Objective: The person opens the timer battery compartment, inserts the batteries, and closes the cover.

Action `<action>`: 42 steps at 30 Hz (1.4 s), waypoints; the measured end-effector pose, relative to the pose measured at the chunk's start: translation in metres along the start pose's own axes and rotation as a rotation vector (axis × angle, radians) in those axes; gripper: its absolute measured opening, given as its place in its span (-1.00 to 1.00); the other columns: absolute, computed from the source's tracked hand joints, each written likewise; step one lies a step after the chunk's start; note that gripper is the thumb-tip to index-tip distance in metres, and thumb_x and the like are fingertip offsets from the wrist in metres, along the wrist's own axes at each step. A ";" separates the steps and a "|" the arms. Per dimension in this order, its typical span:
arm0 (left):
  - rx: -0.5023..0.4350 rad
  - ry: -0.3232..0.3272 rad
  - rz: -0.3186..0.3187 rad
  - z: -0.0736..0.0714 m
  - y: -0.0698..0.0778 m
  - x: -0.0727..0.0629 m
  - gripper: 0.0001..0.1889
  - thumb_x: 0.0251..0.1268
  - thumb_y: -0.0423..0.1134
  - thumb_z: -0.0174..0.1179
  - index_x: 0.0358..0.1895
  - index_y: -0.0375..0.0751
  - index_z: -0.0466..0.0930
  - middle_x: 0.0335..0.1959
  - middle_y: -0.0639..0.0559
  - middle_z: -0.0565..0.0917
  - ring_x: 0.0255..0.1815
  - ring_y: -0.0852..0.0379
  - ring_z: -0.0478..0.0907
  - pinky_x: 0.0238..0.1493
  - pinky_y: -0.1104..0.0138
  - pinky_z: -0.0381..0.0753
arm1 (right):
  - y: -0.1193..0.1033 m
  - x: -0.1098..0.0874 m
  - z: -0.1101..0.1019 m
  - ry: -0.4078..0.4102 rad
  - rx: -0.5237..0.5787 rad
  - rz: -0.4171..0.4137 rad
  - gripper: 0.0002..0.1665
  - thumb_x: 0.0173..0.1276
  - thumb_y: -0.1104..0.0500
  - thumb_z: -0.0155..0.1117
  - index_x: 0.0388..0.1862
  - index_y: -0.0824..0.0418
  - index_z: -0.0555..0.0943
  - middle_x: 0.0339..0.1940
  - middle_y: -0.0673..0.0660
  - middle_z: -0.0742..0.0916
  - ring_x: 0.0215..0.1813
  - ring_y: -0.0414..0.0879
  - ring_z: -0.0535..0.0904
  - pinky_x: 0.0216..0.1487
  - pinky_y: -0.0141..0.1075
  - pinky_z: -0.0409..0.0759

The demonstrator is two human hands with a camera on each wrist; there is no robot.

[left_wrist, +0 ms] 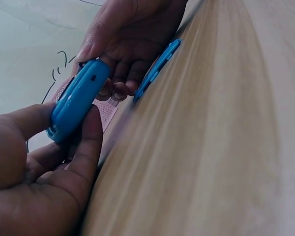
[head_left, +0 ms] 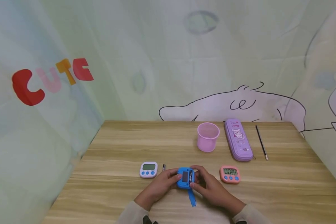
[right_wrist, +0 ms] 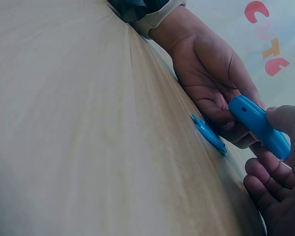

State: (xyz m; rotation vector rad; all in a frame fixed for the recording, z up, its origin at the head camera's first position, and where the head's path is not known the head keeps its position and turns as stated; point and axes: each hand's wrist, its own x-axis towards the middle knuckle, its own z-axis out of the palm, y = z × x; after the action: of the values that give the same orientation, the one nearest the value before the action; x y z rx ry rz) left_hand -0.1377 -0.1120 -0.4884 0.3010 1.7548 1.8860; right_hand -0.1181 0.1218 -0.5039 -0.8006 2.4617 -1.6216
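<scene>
Both hands hold a blue digital timer [head_left: 185,177], its back facing up and the battery slot uncovered. A dark battery [head_left: 190,176] lies in that slot. My left hand [head_left: 164,184] pinches the timer's left side, thumb on the back and fingers beneath, as the left wrist view shows. At the right side, my right hand [head_left: 212,188] grips the timer with its thumb by the slot's near end and index finger by the far end. The loose blue battery cover [head_left: 192,198] lies on the table just below the timer.
A white timer [head_left: 148,170] and a small battery [head_left: 164,167] lie left of the hands. To the right is a pink timer [head_left: 230,174] reading zeros. Farther back are a pink cup [head_left: 207,144], a purple pencil case [head_left: 238,140] and a pencil [head_left: 261,142].
</scene>
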 end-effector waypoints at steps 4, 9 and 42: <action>0.001 -0.012 0.005 0.000 -0.001 0.000 -0.43 0.50 -0.15 0.06 0.37 -0.50 0.25 0.24 -0.29 0.49 0.16 0.00 0.54 0.15 0.25 0.57 | 0.000 0.000 0.001 0.005 -0.001 -0.003 -0.40 0.42 0.03 0.24 0.37 0.03 0.28 -0.18 -0.04 0.60 -0.18 -0.20 0.57 -0.08 -0.34 0.60; 0.012 -0.017 0.015 -0.001 -0.003 0.001 -0.43 0.49 -0.14 0.07 0.37 -0.50 0.26 0.24 -0.29 0.50 0.16 0.00 0.54 0.15 0.25 0.57 | 0.002 0.001 0.002 0.011 0.029 0.017 -0.38 0.40 0.10 0.27 0.37 0.07 0.28 -0.17 -0.02 0.60 -0.17 -0.16 0.58 -0.08 -0.33 0.60; 0.019 0.001 0.032 -0.001 -0.007 0.002 -0.47 0.45 -0.16 0.13 0.31 -0.47 0.35 0.20 -0.25 0.53 0.15 -0.03 0.54 0.15 0.24 0.58 | -0.027 0.000 0.000 0.058 0.023 0.021 -0.43 0.34 0.32 0.29 0.28 0.24 0.33 -0.27 0.06 0.61 -0.26 -0.15 0.57 -0.17 -0.34 0.61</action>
State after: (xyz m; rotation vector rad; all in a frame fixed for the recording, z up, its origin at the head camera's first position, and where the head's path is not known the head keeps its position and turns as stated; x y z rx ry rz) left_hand -0.1382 -0.1121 -0.4954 0.3371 1.7792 1.8931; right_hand -0.1082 0.1131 -0.4804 -0.7321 2.4759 -1.6865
